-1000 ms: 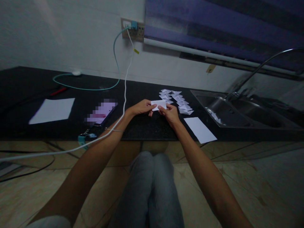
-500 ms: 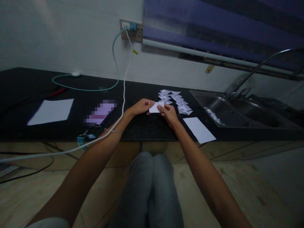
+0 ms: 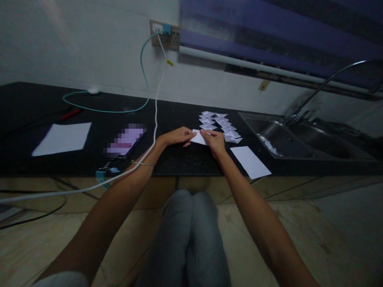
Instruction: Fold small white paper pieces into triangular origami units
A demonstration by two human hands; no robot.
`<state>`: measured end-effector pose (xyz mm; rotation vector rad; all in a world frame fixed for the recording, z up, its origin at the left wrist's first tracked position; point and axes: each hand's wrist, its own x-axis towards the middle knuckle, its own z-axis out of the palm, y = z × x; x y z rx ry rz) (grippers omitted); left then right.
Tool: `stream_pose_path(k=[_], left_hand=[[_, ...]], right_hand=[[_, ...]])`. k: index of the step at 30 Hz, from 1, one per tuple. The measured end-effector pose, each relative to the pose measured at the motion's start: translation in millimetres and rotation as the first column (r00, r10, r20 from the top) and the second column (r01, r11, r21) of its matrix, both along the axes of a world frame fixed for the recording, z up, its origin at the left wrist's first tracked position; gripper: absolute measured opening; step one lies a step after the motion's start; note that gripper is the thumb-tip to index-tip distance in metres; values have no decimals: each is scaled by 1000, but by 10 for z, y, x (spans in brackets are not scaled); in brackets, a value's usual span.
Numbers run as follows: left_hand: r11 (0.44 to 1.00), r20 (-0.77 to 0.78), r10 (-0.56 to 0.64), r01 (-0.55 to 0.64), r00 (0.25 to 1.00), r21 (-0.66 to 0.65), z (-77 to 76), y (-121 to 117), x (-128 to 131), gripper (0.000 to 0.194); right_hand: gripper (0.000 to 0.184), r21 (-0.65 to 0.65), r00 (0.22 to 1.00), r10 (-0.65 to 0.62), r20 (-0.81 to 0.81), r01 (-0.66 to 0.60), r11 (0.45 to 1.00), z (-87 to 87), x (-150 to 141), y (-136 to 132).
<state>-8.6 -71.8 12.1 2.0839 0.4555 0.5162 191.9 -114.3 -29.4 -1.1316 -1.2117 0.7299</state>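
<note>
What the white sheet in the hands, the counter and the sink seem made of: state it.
Held sheet: probably paper, matte white, with thin, crisp edges. Counter: perhaps polished stone, black with faint speckles and slight sheen. Sink: likely steel, shiny grey with bright highlights.

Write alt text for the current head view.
A person's left hand and right hand hold a small white paper over a dark countertop. Folded paper pieces lie just beyond, left of a metal sink; a flat white sheet lies nearer, right of the hands.

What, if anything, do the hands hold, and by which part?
A small white paper: the left hand holds its left end, the right hand its right side.
</note>
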Motion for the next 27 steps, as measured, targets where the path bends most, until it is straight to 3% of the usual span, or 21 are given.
stream_pose_path(k=[8, 13, 18, 24, 27], left_hand=[[992, 28, 125, -123, 992, -39, -87, 36, 31, 65], [1000, -35, -7, 7, 999, 13, -69, 41, 6, 71], [1000, -8, -7, 7, 1000, -16, -74, 63, 17, 70], [991, 77, 76, -67, 994, -118, -72, 80, 5, 52], [992, 73, 87, -80, 994, -96, -100, 104, -4, 46]], right_hand=[[47, -10, 998, -7, 57, 8, 1000, 22, 10, -14], [49, 24, 996, -67, 51, 66, 998, 37, 22, -14], [48, 39, 993, -111, 44, 109, 993, -3, 35, 42], [38, 133, 957, 37, 289, -78, 988, -4, -9, 12], [36, 165, 952, 11, 306, -65, 984, 25, -41, -34]])
